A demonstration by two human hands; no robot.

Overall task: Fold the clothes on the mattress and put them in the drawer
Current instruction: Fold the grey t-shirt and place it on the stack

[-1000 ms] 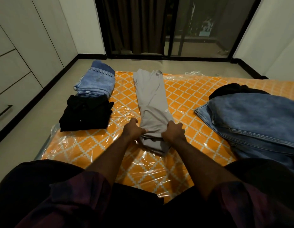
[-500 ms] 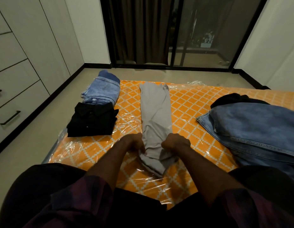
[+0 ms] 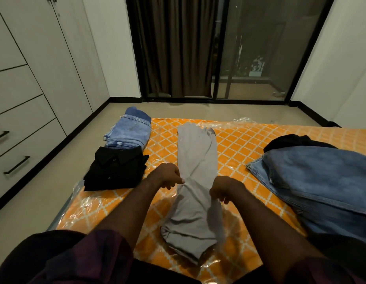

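Orange lattice-patterned mattress (image 3: 239, 144), wrapped in clear plastic, lies on the floor of a dim bedroom. Down its middle runs a long grey garment (image 3: 196, 152), far end flat, near end bunched in loose folds by the person's lap. The left hand (image 3: 167, 175) has a pinching grip on the garment's left edge, thumb and forefinger closed on the cloth. The right hand (image 3: 225, 187) has a like grip on the right edge, a little nearer the person, and the fabric narrows between the two.

Left of the garment sits a folded black shirt (image 3: 116, 169), with folded light-blue jeans (image 3: 129, 132) just beyond it at the mattress corner. To the right lies a loose heap of blue denim (image 3: 321, 181) with a black garment (image 3: 297, 141) showing behind it. Pale drawers (image 3: 24, 144) with dark bar handles line the left wall. A dark curtain (image 3: 178, 48) and a glass sliding door (image 3: 260, 48) close the far side.
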